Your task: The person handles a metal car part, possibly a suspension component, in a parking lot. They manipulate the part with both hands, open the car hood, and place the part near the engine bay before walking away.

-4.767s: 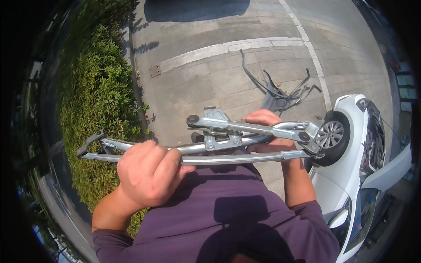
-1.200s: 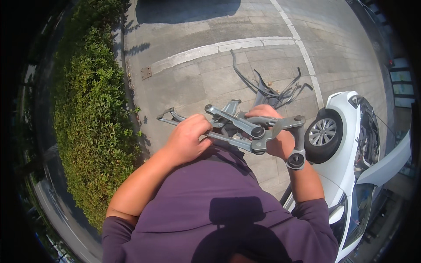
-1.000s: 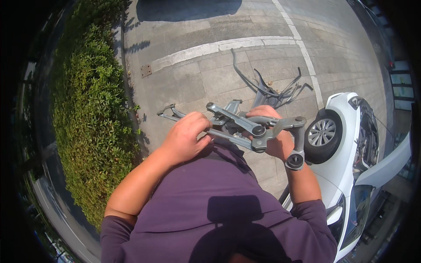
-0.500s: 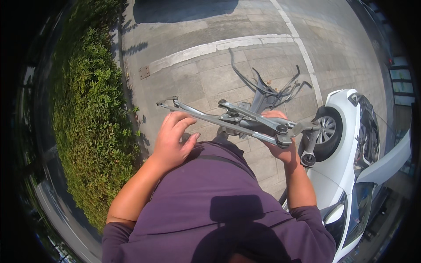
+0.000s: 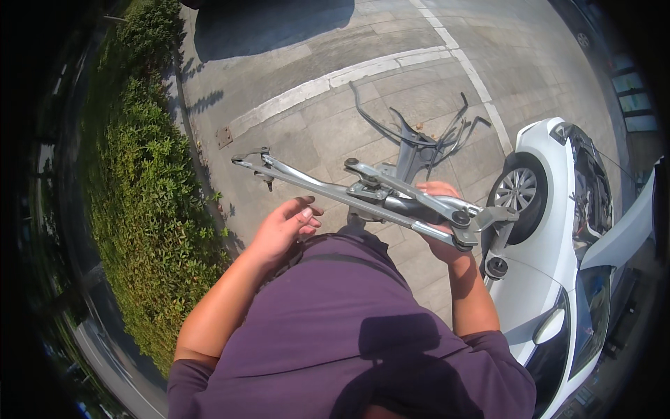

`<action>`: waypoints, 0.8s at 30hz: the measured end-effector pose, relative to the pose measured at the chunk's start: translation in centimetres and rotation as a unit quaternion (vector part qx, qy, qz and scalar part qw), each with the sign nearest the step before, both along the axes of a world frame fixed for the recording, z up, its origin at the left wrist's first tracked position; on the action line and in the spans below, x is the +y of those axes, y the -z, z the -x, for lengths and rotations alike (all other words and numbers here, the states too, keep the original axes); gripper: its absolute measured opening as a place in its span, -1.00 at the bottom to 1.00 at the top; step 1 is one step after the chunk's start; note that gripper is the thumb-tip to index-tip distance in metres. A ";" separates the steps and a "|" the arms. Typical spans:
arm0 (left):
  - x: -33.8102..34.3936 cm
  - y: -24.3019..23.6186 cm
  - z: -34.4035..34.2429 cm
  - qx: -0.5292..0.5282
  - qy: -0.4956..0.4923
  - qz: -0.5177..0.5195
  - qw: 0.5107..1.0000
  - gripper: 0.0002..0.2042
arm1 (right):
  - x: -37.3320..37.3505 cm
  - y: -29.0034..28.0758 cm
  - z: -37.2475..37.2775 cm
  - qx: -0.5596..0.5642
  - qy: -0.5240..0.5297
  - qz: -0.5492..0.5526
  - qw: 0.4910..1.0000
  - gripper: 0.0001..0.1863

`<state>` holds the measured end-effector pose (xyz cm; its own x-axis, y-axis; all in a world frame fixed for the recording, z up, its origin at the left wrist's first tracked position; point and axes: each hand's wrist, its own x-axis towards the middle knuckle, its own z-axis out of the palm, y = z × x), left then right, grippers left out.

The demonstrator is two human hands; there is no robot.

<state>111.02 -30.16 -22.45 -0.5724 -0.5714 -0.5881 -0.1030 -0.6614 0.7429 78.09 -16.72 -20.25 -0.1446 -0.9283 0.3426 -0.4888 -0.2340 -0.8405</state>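
Note:
A silver metal wiper linkage (image 5: 391,195), with long rods, pivots and a bracket, is held up in front of my waist. My right hand (image 5: 447,241) grips it near its right end, the fingers wrapped round from below and partly hidden by the rods. My left hand (image 5: 283,227) is just below the linkage's left arm and apart from it, fingers loosely bent, thumb by the fingertips, nothing held. Beyond the linkage, on the paving, lie a grey plastic trim piece (image 5: 412,155) and several thin dark wiper arms (image 5: 459,129).
To the right stands a white car (image 5: 537,279) with its hood (image 5: 624,234) raised and its front wheel (image 5: 518,192) near my right hand. A green hedge (image 5: 153,209) runs along the left. White lines (image 5: 335,82) mark the paving, and another vehicle's shadow (image 5: 272,24) falls ahead.
My left hand has come away from the linkage, dropping slightly, its fingers drawn in more. The linkage remains in my right hand, its left end now farther left. The view has shifted slightly.

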 end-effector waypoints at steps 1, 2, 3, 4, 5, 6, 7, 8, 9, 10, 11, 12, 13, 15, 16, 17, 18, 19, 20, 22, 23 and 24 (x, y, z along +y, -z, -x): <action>-0.1 -0.1 0.9 0.045 -0.029 -0.038 0.998 -0.53 | 0.1 0.0 0.2 0.000 -0.002 0.009 1.000 -0.49; -0.4 -0.1 1.6 0.090 -0.056 -0.077 0.991 -0.54 | 0.3 -0.1 0.5 -0.001 -0.002 0.017 1.000 -0.49; -0.7 0.4 2.1 0.143 -0.072 -0.099 0.982 -0.61 | 0.6 -0.7 0.5 -0.030 0.007 0.008 0.999 -0.51; -0.7 0.4 2.8 0.155 -0.088 -0.104 0.978 -0.64 | 0.8 -0.8 0.6 -0.045 0.016 0.008 0.999 -0.50; -0.6 -0.9 4.5 0.167 -0.103 -0.110 0.974 -0.66 | 1.1 -0.8 0.7 -0.061 0.026 0.009 0.998 -0.50; -0.6 -1.7 5.7 0.180 -0.117 -0.117 0.970 -0.68 | 1.4 -0.8 0.8 -0.063 0.035 0.017 0.997 -0.48; -0.6 -1.2 6.4 0.188 -0.128 -0.136 0.964 -0.69 | 1.7 -0.6 1.1 -0.054 0.035 0.030 0.997 -0.47; -0.3 -0.7 6.8 0.193 -0.121 -0.135 0.964 -0.70 | 2.1 -0.4 1.4 -0.047 0.037 0.042 0.997 -0.45; -0.1 -0.2 7.2 0.198 -0.115 -0.133 0.964 -0.71 | 2.5 0.1 2.0 -0.030 0.030 0.058 0.997 -0.44; 0.2 0.0 7.6 0.204 -0.108 -0.131 0.964 -0.72 | 3.0 0.2 2.3 -0.014 0.028 0.062 0.998 -0.43; 0.5 -0.2 8.1 0.193 -0.107 -0.127 0.967 -0.73 | 3.6 0.4 2.8 0.001 0.027 0.065 0.998 -0.42; 0.8 -0.5 8.7 0.183 -0.106 -0.123 0.970 -0.74 | 4.3 0.2 3.1 0.015 0.031 0.056 0.998 -0.41; 1.1 -0.9 9.1 0.173 -0.104 -0.118 0.972 -0.75 | 4.8 0.1 3.2 0.010 0.045 0.042 0.998 -0.40; 1.7 -1.0 10.0 0.184 -0.090 -0.115 0.972 -0.78 | 5.9 -0.1 3.3 -0.018 0.085 0.011 0.996 -0.37; 1.9 -1.0 10.5 0.189 -0.082 -0.114 0.972 -0.80 | 6.4 0.0 3.4 -0.041 0.111 -0.007 0.993 -0.36; 2.2 -1.3 11.0 0.179 -0.081 -0.109 0.974 -0.78 | 6.9 0.2 3.7 -0.017 0.112 -0.023 0.993 -0.29; 2.5 -1.3 11.2 0.189 -0.067 -0.097 0.975 -0.76 | 7.5 0.1 3.7 -0.012 0.127 -0.022 0.992 -0.30; 2.7 -1.1 11.4 0.199 -0.052 -0.084 0.975 -0.75 | 8.1 -0.4 3.4 -0.008 0.143 -0.021 0.989 -0.30; 2.9 -1.2 11.7 0.211 -0.040 -0.071 0.974 -0.73 | 8.5 -1.0 3.1 -0.002 0.156 -0.020 0.988 -0.30; 3.1 -2.0 12.0 0.204 -0.009 -0.063 0.977 -0.72 | 9.5 -1.6 2.6 -0.003 0.176 -0.018 0.984 -0.37; 3.0 -2.4 12.2 0.201 0.008 -0.060 0.978 -0.72 | 9.9 -1.9 2.3 -0.004 0.189 -0.011 0.982 -0.43; 2.9 -2.7 12.3 0.198 0.025 -0.056 0.978 -0.71 | 10.4 -2.1 1.9 -0.004 0.202 -0.005 0.979 -0.48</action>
